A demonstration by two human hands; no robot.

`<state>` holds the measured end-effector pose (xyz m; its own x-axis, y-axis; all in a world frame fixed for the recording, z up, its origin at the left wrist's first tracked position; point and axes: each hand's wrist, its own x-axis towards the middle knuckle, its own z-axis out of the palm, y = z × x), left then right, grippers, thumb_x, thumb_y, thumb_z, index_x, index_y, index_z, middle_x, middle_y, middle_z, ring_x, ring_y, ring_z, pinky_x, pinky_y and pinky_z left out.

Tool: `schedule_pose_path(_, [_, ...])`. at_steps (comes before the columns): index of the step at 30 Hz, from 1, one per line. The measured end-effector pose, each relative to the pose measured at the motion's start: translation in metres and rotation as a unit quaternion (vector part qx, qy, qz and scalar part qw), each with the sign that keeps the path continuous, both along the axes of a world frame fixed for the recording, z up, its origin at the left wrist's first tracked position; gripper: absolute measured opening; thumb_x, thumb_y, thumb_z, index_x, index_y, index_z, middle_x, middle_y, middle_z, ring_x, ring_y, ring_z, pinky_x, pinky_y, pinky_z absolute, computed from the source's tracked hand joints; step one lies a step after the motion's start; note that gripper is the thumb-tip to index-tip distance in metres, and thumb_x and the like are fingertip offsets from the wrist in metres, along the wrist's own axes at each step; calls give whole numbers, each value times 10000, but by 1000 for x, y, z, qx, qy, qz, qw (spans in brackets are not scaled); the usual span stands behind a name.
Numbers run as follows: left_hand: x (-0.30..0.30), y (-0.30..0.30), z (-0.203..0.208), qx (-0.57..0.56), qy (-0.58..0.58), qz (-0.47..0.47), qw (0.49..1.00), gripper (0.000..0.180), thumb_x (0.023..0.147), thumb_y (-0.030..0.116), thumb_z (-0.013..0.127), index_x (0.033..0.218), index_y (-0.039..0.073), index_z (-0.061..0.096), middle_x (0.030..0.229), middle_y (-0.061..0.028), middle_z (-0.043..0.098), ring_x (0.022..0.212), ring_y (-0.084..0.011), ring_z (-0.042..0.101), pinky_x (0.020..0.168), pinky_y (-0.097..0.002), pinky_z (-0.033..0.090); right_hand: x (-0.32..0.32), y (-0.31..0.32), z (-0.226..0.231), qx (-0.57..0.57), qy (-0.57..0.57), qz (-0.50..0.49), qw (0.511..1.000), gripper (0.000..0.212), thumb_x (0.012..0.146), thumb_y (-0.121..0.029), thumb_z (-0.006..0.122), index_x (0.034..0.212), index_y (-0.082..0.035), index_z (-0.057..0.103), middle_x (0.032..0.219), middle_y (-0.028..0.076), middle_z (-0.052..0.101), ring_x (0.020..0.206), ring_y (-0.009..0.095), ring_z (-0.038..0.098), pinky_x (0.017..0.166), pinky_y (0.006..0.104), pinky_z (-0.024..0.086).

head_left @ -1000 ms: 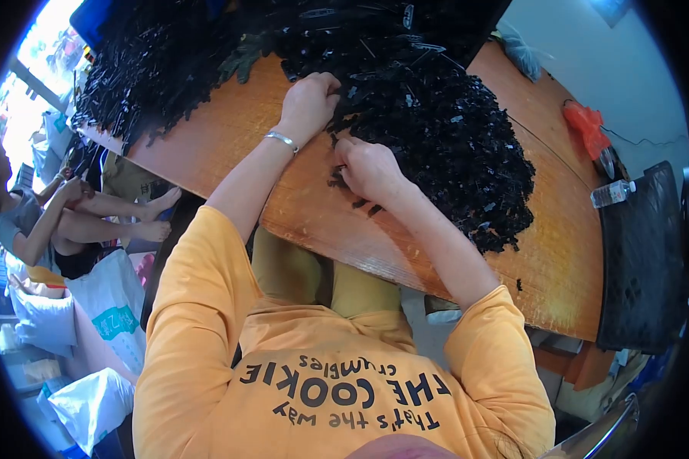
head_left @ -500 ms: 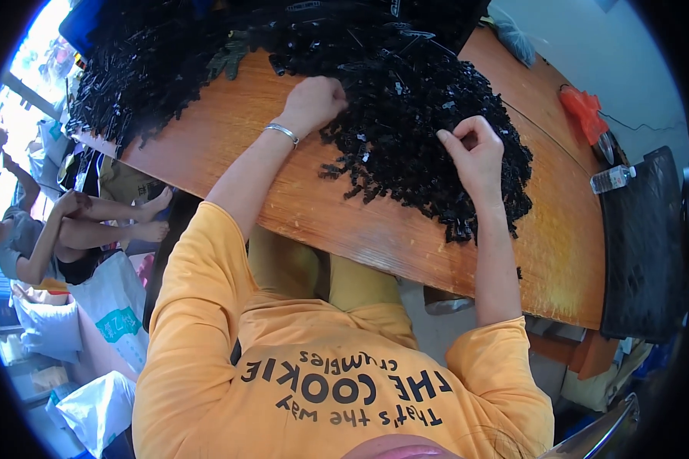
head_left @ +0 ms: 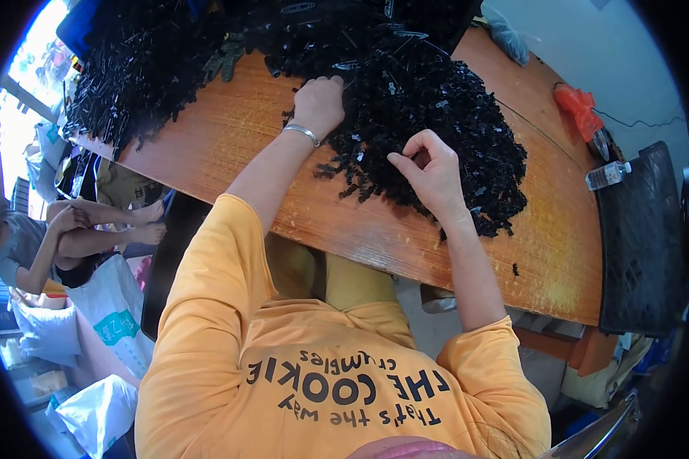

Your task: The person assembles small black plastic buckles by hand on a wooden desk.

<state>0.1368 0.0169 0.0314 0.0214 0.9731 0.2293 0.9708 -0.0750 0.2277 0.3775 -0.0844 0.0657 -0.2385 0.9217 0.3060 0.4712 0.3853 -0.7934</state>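
Black pieces [head_left: 475, 130] lie heaped on the worktop [head_left: 559, 260], the main heap right of centre, a second mass at the far left. The worktop's curved front edge runs near the person's lap; a strip of wood shows between it and the main heap, a wider band between the two masses, and more wood to the right. A black chair back [head_left: 641, 237] stands just beside the right edge. The left hand [head_left: 319, 109] is at the main heap's left margin, fingers curled; contents cannot be told. The right hand [head_left: 439, 180] is over the front of the heap, thumb and forefinger bent toward each other; grip cannot be confirmed. A clear bottle [head_left: 606, 176] lies at the right edge. One loose piece [head_left: 515, 269] sits near the front edge.
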Motion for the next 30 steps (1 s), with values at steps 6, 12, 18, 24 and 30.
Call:
schedule_pose_path(6, [-31,-21,17,-57,-297,-6,953,407,849,119,770,1235,5,709,1091,-151,766,1002,-258,750,895,-370,593,-11,-10,-1,-35,58,25,997,199,873,-40,842,903,-28,645,759,12,637,636,78,574,595,257,483])
schedule_pose_path(12, [-39,-63,17,-143,-703,-77,692,376,1007,85,715,1369,17,638,1157,-29,741,1008,-124,707,840,-272,588,-38,-12,12,-13,116,25,993,178,867,8,829,912,-17,658,810,25,631,669,85,590,618,254,490])
schedule_pose_path(18, [-31,-118,28,-188,-800,-153,549,351,1042,87,678,1387,50,628,1237,-32,722,1115,-138,682,926,-315,571,-65,-14,19,69,170,40,982,182,838,34,848,901,-2,681,896,51,639,738,121,650,666,273,530])
schedule_pose_path(24, [-33,-141,30,-187,-817,-181,515,345,1052,93,666,1392,48,623,1270,-53,711,1143,-162,681,976,-350,571,-70,-30,28,136,124,83,979,163,845,58,820,934,3,695,920,77,649,776,177,684,686,300,564])
schedule_pose_path(30, [-32,-150,35,-176,-838,-169,489,340,1074,125,651,1403,45,617,1239,-71,718,1103,-172,699,949,-351,594,-72,-39,35,168,79,115,976,144,866,80,774,955,0,694,929,104,652,807,237,704,687,322,582])
